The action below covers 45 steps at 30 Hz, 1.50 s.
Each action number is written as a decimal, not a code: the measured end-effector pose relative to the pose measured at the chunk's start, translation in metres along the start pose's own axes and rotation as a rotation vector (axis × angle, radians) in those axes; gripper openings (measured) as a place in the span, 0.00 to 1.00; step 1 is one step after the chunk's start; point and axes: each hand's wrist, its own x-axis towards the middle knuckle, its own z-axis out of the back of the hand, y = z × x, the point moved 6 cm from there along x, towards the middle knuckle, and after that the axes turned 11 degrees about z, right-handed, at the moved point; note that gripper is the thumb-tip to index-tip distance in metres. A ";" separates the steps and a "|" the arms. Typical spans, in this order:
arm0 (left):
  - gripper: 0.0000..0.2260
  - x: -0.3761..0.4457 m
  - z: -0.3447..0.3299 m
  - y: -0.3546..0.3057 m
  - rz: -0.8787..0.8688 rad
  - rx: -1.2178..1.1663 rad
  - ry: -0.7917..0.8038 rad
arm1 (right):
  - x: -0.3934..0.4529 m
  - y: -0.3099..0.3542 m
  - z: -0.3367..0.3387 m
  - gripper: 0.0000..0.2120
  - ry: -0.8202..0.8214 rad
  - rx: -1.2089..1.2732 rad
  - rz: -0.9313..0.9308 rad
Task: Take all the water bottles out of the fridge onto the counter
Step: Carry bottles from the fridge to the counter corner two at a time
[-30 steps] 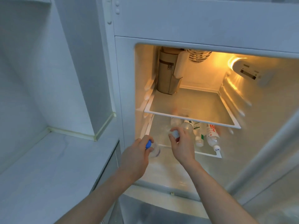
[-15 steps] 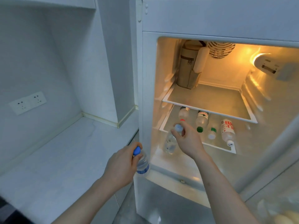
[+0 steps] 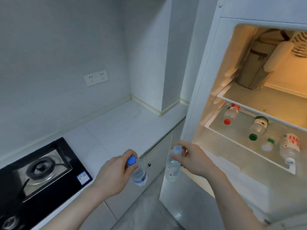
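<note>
The fridge (image 3: 207, 67) stands open on the right of the frame, lit yellow inside. The white desk (image 3: 126, 128) fills the middle left, with a black stove (image 3: 41, 170) at the lower left.

Four bottles lie on their sides on the low fridge shelf (image 3: 245, 146), at the right: a red-cap bottle (image 3: 230, 112), a green-cap bottle (image 3: 258, 127), a small white-cap bottle (image 3: 267, 144) and a red-label bottle (image 3: 289, 146).

Near the bottom middle, the left hand (image 3: 114, 171) grips a clear blue-cap bottle (image 3: 138, 171) by its top, hanging over the desk edge. Just right, the right hand (image 3: 192, 159) grips a clear pale-cap bottle (image 3: 172, 165) by its neck, in front of the fridge.
</note>
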 end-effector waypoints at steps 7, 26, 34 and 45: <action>0.05 -0.093 0.060 0.091 0.195 -0.011 -0.134 | 0.006 0.105 -0.093 0.03 0.203 0.048 0.198; 0.05 -0.441 0.201 0.331 0.741 -0.047 -0.463 | -0.067 0.448 -0.390 0.07 0.642 0.085 0.725; 0.05 -0.567 0.236 0.390 1.055 -0.081 -0.646 | -0.105 0.585 -0.493 0.10 0.816 0.101 0.972; 0.06 -0.671 0.277 0.456 1.424 -0.068 -0.817 | -0.132 0.720 -0.631 0.13 1.041 0.192 1.187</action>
